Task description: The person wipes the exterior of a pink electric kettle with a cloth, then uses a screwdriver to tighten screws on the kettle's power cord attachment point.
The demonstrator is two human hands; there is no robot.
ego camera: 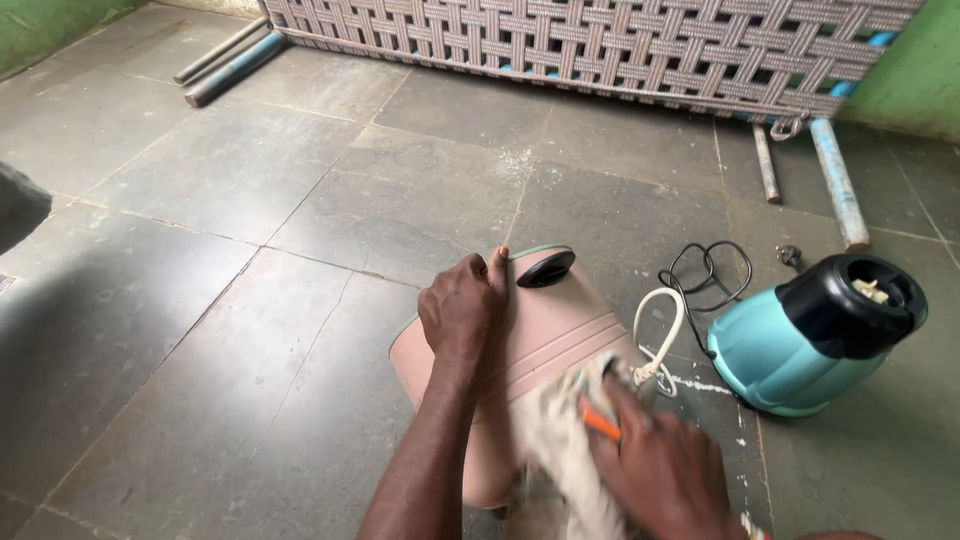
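Stone floor (200,300); left hand (462,312) steadies pink casing (560,335); right hand (665,470) rubs, seemingly, cloth (560,440)

A home's courtyard or veranda is suggested, used as a place for work on the ground. A floor of large grey stone slabs (200,300) is seen, with green-painted walls (915,70) at the far corners. A woven cot (600,45) is stood on its side at the far end. A teal appliance base (800,345) is placed on the floor at the right.
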